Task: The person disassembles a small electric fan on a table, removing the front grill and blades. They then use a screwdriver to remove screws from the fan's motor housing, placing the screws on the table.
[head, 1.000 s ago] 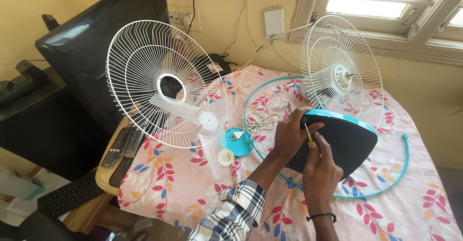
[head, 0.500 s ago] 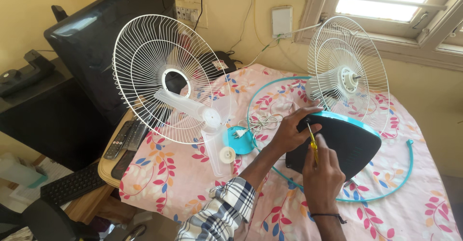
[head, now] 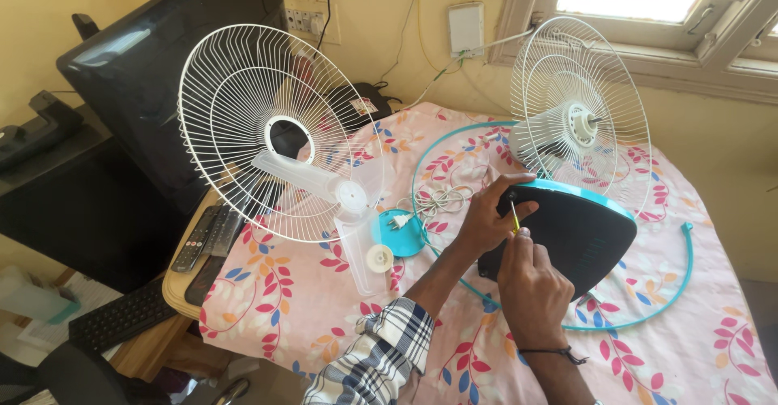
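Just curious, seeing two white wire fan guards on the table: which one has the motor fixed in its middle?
The right-hand guard, by the window behind the dark fan base. The left guard has just an open ring at its centre.

A round white wire fan guard [head: 271,130] is propped left of the black-and-teal plastic fan base [head: 571,231], on the flower-printed tablecloth [head: 284,308]; a motor-mounted wire guard [head: 579,113] is set behind the base.
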